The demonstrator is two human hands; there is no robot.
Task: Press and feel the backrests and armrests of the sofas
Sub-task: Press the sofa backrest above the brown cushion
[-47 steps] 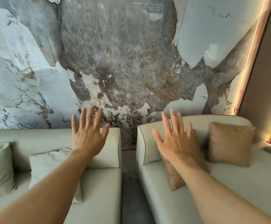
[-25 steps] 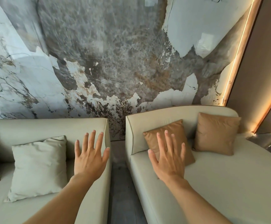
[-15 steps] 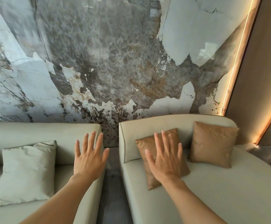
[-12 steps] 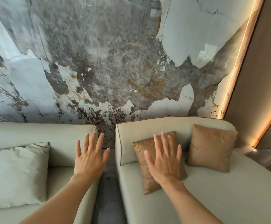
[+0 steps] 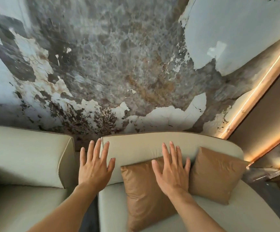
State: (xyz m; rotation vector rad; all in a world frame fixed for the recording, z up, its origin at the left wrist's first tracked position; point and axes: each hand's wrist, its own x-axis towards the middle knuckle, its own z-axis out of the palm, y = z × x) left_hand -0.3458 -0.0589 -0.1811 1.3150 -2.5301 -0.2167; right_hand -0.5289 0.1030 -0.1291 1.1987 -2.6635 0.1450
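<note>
Cream upholstery covers the right sofa's backrest (image 5: 152, 146), which runs along the marbled wall (image 5: 119, 64) just across a narrow gap from the left sofa's backrest (image 5: 27, 156). Both hands reach for it flat and empty, fingers spread: the left hand (image 5: 95, 168) at its near corner, the right hand (image 5: 172, 171) over a tan cushion (image 5: 139, 190) leaning on it. Whether either palm touches yet I cannot tell. Padding looks soft and yielding; pressing bare fabric above the cushion should read it best.
</note>
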